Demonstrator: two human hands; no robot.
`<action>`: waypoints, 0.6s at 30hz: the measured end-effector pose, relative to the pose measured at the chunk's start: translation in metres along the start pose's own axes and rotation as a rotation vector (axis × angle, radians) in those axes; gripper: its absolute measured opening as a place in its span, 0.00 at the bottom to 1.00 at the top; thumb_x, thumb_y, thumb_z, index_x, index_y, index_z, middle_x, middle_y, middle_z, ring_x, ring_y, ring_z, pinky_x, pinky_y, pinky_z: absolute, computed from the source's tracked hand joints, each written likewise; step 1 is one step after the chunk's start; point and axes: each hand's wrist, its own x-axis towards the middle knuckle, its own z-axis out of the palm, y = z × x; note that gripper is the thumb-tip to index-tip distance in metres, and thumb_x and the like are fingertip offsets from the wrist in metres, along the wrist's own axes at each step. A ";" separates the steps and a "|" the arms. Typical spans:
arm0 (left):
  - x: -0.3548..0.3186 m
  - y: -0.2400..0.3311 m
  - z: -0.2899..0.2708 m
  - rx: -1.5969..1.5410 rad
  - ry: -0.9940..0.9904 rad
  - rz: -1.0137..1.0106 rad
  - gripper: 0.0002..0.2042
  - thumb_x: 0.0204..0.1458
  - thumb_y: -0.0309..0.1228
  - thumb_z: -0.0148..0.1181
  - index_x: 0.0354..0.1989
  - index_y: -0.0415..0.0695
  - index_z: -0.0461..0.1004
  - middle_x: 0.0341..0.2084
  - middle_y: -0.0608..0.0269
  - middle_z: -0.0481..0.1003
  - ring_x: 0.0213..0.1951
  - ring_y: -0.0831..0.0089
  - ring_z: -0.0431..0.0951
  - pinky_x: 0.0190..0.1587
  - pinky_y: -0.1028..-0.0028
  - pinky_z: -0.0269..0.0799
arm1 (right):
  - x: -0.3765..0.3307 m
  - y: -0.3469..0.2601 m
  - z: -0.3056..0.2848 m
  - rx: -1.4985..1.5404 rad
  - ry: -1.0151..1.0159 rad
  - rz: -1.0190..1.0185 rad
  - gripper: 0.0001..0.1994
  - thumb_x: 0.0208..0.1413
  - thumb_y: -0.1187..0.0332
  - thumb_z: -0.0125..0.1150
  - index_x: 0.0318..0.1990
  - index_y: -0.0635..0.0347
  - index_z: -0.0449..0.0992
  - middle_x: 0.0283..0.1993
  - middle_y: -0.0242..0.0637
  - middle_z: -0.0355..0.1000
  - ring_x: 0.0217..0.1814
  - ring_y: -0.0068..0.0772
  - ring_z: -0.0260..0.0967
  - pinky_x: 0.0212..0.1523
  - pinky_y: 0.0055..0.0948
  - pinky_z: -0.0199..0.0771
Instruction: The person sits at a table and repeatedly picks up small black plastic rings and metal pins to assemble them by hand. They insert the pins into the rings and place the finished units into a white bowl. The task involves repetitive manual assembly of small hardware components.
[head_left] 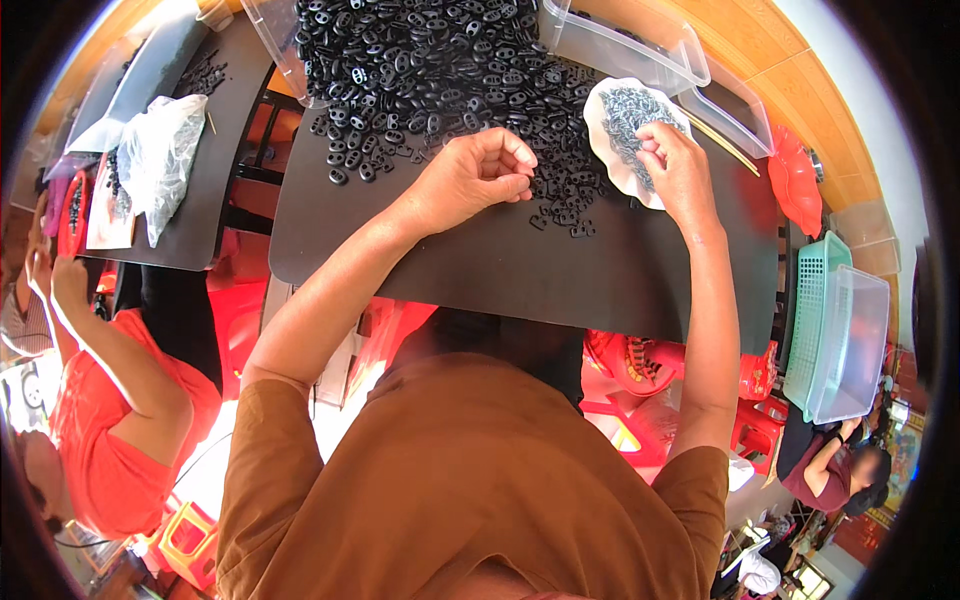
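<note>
My left hand (468, 180) is held over the dark table (480, 265), its thumb and index finger closed in a pinch at the near edge of a heap of black plastic parts. Whatever sits between those fingertips is too small or hidden to make out. My right hand (679, 165) is over a white scalloped dish (599, 135) filled with small greyish metal pieces (627, 108). Its fingers are pinched together there, and their contents cannot be seen. Many small oval black parts with two holes (420, 70) cover the table's far side. Smaller U-shaped black pieces (570, 205) lie between my hands.
Clear plastic bins (625, 45) stand behind the heap. A red dish (797, 180) and a green basket (812, 300) are at the right. On the left, a person in red (120, 420) works at another table with a plastic bag (165, 160).
</note>
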 end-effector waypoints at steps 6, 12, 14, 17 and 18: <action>0.000 0.002 0.000 0.036 0.019 0.025 0.11 0.55 0.20 0.62 0.45 0.41 0.72 0.37 0.68 0.73 0.40 0.82 0.76 0.46 0.79 0.74 | -0.001 0.001 -0.005 0.052 -0.047 0.070 0.06 0.48 0.81 0.63 0.34 0.64 0.76 0.33 0.41 0.75 0.33 0.39 0.75 0.37 0.32 0.74; -0.001 0.000 -0.002 -0.107 0.017 0.000 0.11 0.54 0.20 0.62 0.45 0.41 0.73 0.37 0.67 0.73 0.40 0.79 0.77 0.49 0.76 0.76 | -0.005 0.003 -0.001 0.060 0.004 0.014 0.05 0.50 0.79 0.63 0.35 0.64 0.79 0.35 0.39 0.75 0.34 0.39 0.75 0.38 0.30 0.74; -0.001 0.003 -0.001 -0.167 0.009 -0.014 0.11 0.54 0.20 0.62 0.45 0.40 0.73 0.37 0.66 0.73 0.40 0.77 0.78 0.49 0.75 0.76 | -0.007 0.005 -0.001 0.045 0.006 -0.014 0.05 0.50 0.79 0.63 0.35 0.64 0.80 0.35 0.38 0.75 0.34 0.38 0.75 0.38 0.30 0.73; -0.002 0.009 -0.002 -0.206 0.001 -0.048 0.12 0.54 0.20 0.62 0.46 0.40 0.73 0.37 0.64 0.73 0.40 0.74 0.79 0.49 0.75 0.77 | -0.009 0.004 -0.005 0.038 -0.053 0.032 0.04 0.51 0.79 0.62 0.35 0.64 0.80 0.36 0.39 0.75 0.35 0.38 0.75 0.39 0.30 0.73; -0.003 0.010 -0.002 -0.213 0.006 -0.049 0.12 0.54 0.20 0.62 0.46 0.40 0.73 0.37 0.64 0.73 0.40 0.73 0.80 0.48 0.75 0.77 | -0.010 0.001 -0.007 0.034 -0.037 0.049 0.04 0.51 0.79 0.62 0.35 0.64 0.79 0.36 0.39 0.75 0.35 0.38 0.75 0.39 0.30 0.73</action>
